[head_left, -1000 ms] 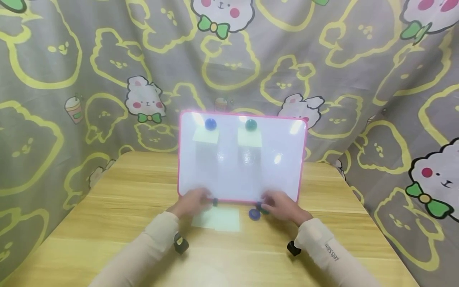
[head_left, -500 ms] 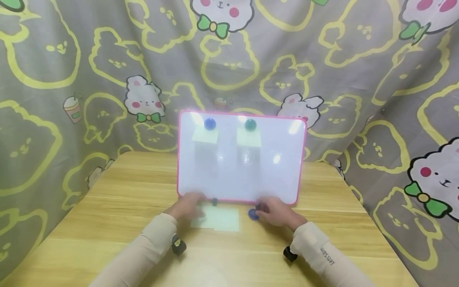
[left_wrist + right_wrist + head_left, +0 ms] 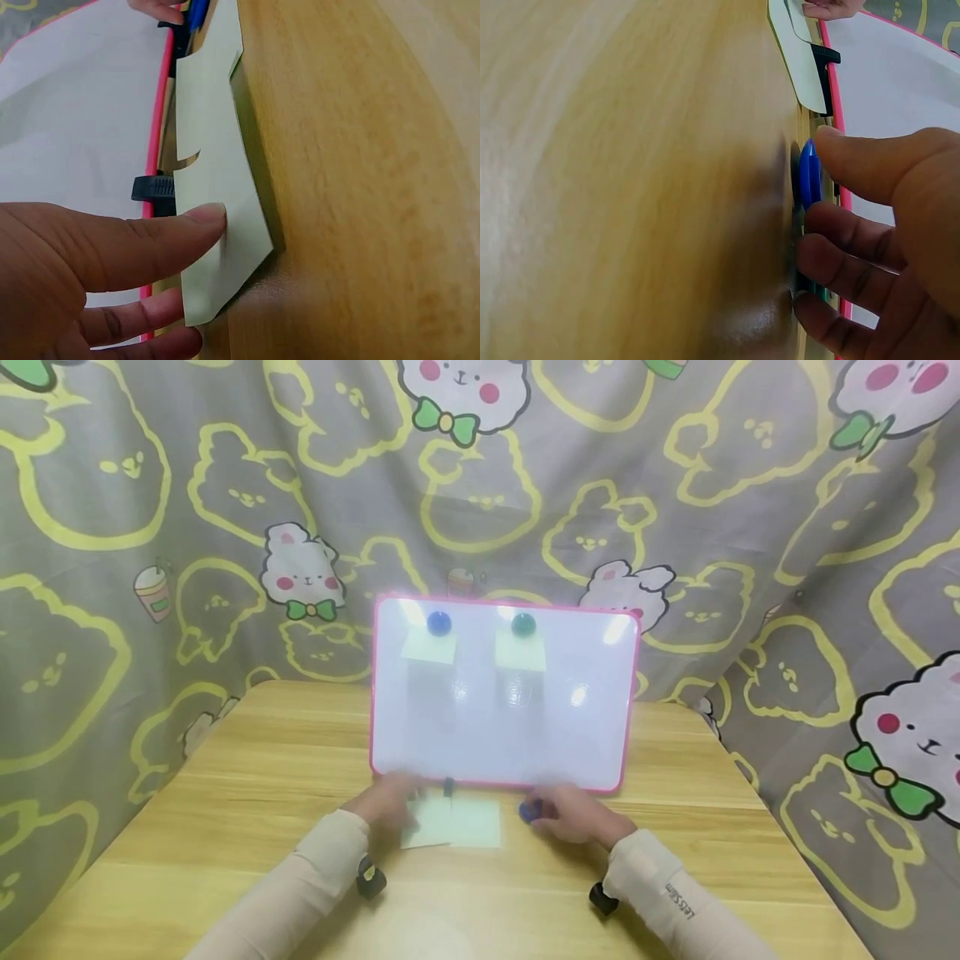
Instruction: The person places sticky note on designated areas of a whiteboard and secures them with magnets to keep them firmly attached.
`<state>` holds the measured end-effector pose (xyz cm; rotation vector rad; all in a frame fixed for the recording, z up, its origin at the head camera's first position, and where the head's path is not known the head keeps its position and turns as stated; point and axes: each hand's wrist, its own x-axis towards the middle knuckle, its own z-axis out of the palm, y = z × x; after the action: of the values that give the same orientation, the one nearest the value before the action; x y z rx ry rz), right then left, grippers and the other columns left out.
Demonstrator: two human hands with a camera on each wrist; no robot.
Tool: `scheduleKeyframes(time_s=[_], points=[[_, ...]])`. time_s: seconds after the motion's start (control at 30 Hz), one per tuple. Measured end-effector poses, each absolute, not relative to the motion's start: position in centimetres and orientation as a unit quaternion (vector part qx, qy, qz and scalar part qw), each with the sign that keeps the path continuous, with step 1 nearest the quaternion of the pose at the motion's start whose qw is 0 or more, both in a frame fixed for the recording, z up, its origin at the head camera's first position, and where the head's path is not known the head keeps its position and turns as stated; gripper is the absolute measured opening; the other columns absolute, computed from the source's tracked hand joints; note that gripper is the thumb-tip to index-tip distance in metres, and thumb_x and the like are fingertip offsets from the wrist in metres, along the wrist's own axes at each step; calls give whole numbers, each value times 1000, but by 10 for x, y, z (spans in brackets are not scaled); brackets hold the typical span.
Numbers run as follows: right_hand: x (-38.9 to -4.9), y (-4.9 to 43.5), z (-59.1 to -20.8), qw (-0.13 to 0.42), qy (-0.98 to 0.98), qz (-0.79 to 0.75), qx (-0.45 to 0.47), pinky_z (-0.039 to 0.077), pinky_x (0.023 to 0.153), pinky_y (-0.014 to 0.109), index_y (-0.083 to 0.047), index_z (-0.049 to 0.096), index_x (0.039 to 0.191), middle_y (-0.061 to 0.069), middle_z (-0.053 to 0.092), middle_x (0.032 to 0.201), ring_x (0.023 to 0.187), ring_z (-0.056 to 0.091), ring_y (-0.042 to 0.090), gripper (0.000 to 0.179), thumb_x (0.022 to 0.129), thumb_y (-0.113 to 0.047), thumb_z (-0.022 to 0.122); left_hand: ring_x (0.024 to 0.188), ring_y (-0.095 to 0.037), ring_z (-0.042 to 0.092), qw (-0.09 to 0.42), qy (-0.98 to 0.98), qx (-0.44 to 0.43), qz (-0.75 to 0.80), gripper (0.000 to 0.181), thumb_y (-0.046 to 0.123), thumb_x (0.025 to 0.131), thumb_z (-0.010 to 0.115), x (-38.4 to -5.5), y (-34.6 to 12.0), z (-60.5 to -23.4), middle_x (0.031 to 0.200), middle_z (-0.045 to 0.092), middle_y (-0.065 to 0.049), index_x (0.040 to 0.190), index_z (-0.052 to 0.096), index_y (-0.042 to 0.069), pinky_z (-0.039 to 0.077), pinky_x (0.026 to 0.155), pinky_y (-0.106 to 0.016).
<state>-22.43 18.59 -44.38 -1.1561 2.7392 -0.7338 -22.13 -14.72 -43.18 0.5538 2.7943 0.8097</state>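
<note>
My left hand [image 3: 388, 799] is at the left end of two pale green paper notes lying side by side. In the left wrist view its thumb presses on top of the left note [image 3: 206, 142], fingers beneath, pinching that end as it lifts off the table. The right note [image 3: 480, 825] lies flat. My right hand [image 3: 573, 814] has thumb and index finger at opposite sides of a blue round magnet [image 3: 810, 174] on the table. A green magnet [image 3: 821, 291] shows partly between its other fingers.
A pink-framed whiteboard [image 3: 480, 727] stands tilted behind the hands on black feet [image 3: 448, 787]. A blue magnet [image 3: 439, 623] and a green magnet [image 3: 523, 624] hold notes near its top. A patterned curtain [image 3: 480, 468] surrounds the wooden table [image 3: 480, 910].
My left hand has moved down and left from the board's lower edge onto the left note, whose front edge has shifted. My right hand has moved slightly left, onto the blue magnet.
</note>
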Motion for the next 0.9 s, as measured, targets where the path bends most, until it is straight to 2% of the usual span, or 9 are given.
scheduleKeyframes(time_s=[0.23,0.43,0.57,0.7,0.9], points=[[-226,187,-446,53,898,-219,-378,52,77,28,-10,69,107,-5,64,99,87,58,10,24,84,-16,74,89,-26,57,85,942,187,267,52,-10,62,80,-219,-147,-431,95,60,-6,111,65,1,52,79,-41],[-226,188,-444,52,900,-214,-376,50,72,26,-11,69,106,-6,62,94,81,56,9,25,82,-15,76,77,-22,50,94,947,187,244,32,-5,64,81,-221,-149,-431,81,54,-4,88,61,3,48,71,-38],[-227,189,-444,48,898,-218,-380,49,67,25,-12,69,101,-6,60,88,75,54,8,24,79,-11,78,70,-20,46,97,947,192,238,28,-4,66,80,-223,-151,-432,72,50,-2,76,56,6,44,63,-33],[-228,189,-445,59,898,-224,-373,48,65,24,-13,69,98,-8,59,84,74,53,8,23,77,-7,78,67,-18,45,90,944,219,230,28,-5,66,78,-226,-154,-434,67,49,1,70,54,8,42,61,-32],[-228,188,-444,79,897,-236,-366,50,68,25,-12,71,96,-9,62,85,76,56,8,21,78,-3,77,73,-19,49,85,938,242,234,25,-8,65,74,-224,-157,-434,71,53,3,73,58,10,47,69,-38]])
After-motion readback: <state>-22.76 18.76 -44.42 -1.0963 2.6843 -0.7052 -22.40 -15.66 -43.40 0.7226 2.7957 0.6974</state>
